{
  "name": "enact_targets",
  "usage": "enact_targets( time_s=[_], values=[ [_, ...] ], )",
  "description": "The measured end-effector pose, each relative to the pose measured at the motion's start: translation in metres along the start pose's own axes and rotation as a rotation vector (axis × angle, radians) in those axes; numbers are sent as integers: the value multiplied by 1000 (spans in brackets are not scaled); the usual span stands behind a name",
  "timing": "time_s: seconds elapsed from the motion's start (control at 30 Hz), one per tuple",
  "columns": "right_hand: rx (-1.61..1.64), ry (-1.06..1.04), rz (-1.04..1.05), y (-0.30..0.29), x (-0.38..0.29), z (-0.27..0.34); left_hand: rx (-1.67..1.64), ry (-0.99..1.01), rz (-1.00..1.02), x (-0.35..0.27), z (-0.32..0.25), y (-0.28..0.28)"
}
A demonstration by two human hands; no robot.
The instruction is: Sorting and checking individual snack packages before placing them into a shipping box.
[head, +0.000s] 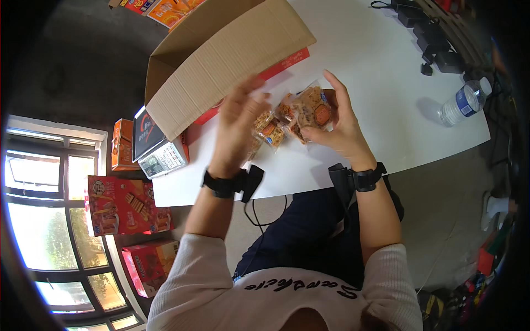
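Several clear snack packets lie in a pile on a white table (397, 120). Topmost is a packet with a round brown biscuit-like piece (308, 105) and an orange label. My right hand (345, 130) curves around the right side of this packet, thumb at its lower edge and index finger stretched past its top; whether it grips the packet is unclear. Left of the pile, my left hand (236, 124) is blurred, fingers apart, with nothing seen in it. Close by it lies a packet of pale, crunchy-looking pieces (272, 131). Lower packets are partly hidden.
A large open cardboard carton (232, 62) stands beyond my hands, its flap leaning towards me. At the left is a digital scale (163, 159); a water bottle (463, 101) and black power adapters (430, 37) sit to the right. Red snack boxes (120, 205) stand beside the table.
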State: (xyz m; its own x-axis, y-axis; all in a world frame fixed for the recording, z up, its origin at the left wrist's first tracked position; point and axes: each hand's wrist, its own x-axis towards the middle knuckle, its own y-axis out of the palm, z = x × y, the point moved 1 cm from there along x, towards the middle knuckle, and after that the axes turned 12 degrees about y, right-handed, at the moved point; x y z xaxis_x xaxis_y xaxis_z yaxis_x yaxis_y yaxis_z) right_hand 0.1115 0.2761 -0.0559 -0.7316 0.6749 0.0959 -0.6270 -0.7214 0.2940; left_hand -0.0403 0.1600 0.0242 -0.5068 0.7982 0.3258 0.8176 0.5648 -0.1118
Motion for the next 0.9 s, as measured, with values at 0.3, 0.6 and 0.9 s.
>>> enact_targets(
  time_s=[0.3, 0.6, 0.9],
  values=[
    [-122, -52, -36, 16, -1, -7, -285, -154, -51, -37, 30, 37],
    [15, 117, 14, 12, 3, -19, -174, -74, -130, -51, 47, 34],
    [-4, 193, -16, 9, 4, -24, -180, -60, -128, -60, 52, 34]
  ],
)
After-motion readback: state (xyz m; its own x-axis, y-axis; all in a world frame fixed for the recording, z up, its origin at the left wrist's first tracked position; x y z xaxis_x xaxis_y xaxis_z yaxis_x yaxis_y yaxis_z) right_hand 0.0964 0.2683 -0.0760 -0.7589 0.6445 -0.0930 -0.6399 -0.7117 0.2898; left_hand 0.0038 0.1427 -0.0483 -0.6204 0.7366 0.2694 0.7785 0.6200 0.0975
